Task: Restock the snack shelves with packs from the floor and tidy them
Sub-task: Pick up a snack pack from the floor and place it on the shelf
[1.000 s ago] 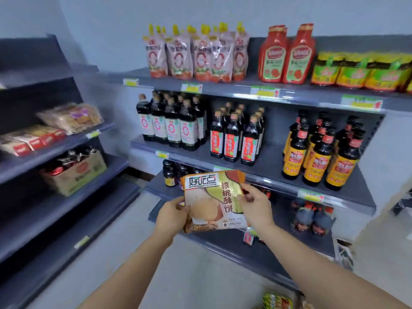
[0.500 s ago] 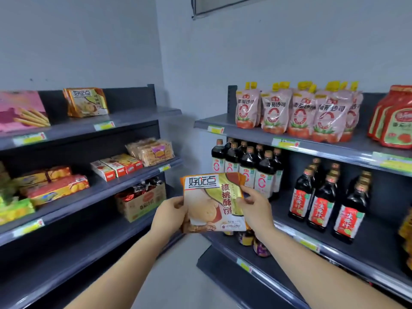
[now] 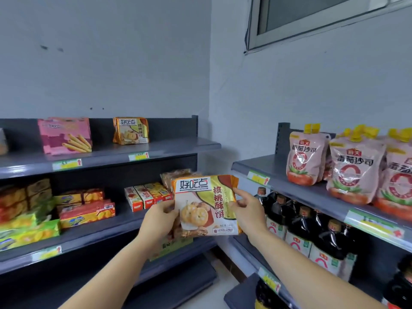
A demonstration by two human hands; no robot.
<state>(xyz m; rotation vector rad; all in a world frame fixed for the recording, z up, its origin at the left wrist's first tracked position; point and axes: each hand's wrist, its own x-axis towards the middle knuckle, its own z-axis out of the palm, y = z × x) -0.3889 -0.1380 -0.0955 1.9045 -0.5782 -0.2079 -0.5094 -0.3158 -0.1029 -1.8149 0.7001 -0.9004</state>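
I hold an orange and gold walnut cookie pack [image 3: 204, 204] upright in front of me with both hands. My left hand [image 3: 158, 220] grips its left edge and my right hand [image 3: 247, 211] grips its right edge, forefinger raised. A matching cookie pack [image 3: 131, 130] stands on the top snack shelf [image 3: 169, 147] at the left, with bare shelf to its right. A pink wafer-roll pack [image 3: 65, 135] stands further left on that shelf.
The middle left shelf [image 3: 120, 221] carries red, yellow and green biscuit boxes. On the right rack, pink tomato sauce pouches [image 3: 354, 166] stand above dark soy sauce bottles [image 3: 307, 228]. The two racks meet in a corner under a window [image 3: 312, 16].
The view has swung left and upward from the sauce rack to the snack shelves. The pack stays held in both hands in front of me.
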